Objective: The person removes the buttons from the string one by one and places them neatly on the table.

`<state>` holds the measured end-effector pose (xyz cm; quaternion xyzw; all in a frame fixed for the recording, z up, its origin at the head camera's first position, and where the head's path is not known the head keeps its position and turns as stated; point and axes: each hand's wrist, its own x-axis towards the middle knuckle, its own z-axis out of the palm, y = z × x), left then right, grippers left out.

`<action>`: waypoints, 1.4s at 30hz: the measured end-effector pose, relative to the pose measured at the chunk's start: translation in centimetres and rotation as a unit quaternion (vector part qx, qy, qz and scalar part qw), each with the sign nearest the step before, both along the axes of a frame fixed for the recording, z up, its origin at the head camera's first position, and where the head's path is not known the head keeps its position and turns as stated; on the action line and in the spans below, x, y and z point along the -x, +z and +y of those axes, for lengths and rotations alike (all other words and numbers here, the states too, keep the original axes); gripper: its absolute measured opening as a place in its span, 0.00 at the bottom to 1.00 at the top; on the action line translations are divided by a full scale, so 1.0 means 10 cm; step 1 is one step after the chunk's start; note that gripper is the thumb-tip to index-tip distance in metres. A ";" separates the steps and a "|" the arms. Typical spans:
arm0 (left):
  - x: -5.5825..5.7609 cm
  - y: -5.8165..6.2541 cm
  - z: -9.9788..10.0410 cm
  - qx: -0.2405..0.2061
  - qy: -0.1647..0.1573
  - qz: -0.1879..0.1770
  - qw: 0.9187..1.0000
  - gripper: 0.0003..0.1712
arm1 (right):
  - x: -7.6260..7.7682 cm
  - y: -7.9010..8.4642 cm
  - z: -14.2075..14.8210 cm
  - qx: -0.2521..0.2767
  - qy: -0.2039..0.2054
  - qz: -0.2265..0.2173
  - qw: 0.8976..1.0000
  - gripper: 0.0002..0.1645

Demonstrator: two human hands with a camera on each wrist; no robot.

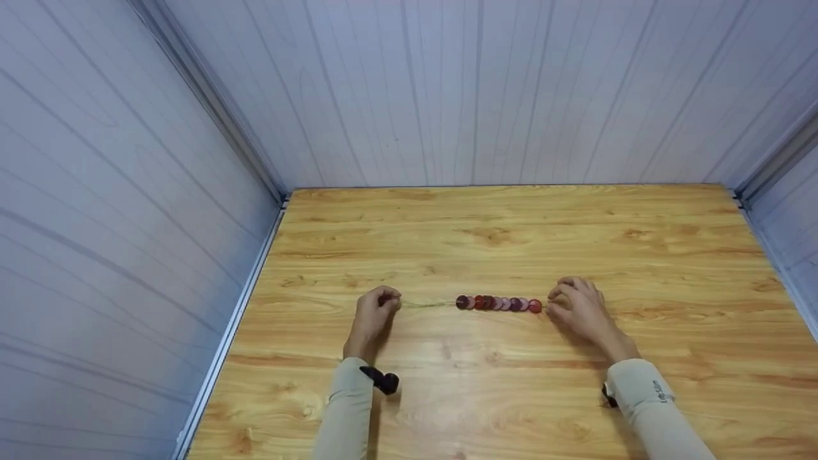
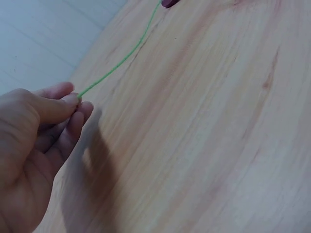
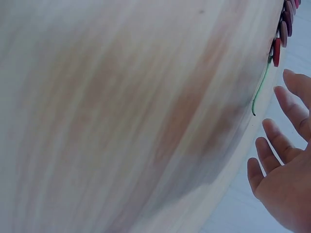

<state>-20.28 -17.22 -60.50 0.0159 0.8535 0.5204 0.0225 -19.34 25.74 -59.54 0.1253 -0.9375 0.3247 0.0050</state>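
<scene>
Several flat, round discs (image 1: 506, 304) overlap in a row on the wood-grained tabletop (image 1: 486, 223), strung on thin green cord (image 2: 116, 67). Left grip (image 1: 372, 314) pinches cord; right grip (image 1: 583, 313) loose, fingers spread near its free end.

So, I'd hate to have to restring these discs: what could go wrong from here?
The left hand pinches the green cord; a tug that way might draw the cord out through the row of discs.

The short tail past the red end disc hangs free, with the right hand open beside it, so discs could perhaps slip off there. Whether a knot would stop them is too small to tell.
</scene>
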 end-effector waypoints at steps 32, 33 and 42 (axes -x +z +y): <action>-0.02 -0.17 0.17 -0.165 0.111 0.015 0.980 0.08 | 0.03 -0.08 -0.15 -0.006 0.014 -0.012 1.000 0.18; -0.03 -0.18 0.17 -0.167 0.113 0.013 0.979 0.08 | 0.03 -0.08 -0.15 -0.008 0.015 -0.011 1.000 0.18; -0.10 -0.03 0.14 -0.226 0.106 -0.002 0.968 0.11 | 0.02 -0.11 -0.17 -0.016 0.017 0.001 1.000 0.16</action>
